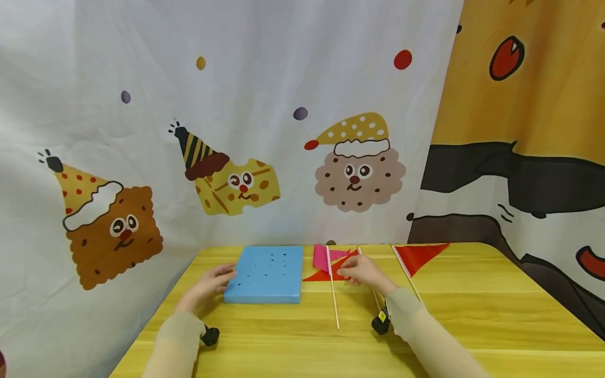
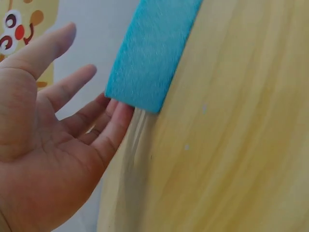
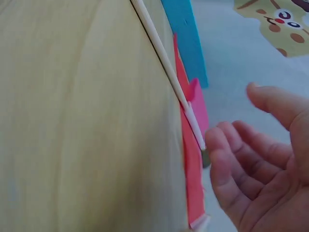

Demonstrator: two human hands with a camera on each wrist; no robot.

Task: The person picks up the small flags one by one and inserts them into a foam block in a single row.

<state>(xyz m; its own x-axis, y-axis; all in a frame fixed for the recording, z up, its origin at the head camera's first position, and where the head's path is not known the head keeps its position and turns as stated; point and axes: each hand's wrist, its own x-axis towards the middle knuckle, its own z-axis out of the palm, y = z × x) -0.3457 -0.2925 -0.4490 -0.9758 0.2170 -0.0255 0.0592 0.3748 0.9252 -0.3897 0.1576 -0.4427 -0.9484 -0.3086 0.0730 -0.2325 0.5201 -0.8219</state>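
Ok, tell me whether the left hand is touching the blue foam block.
Touching. The left wrist view shows the left hand open, its fingertips pressed against the corner of the blue foam block.

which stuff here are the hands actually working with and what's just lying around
In hand:
- left hand, open, fingertips against the blue foam block
- right hand, open, over the red flag and pink flag beside the block

Lying about:
- second red flag on its stick, further right on the wooden table
- cartoon curtain behind
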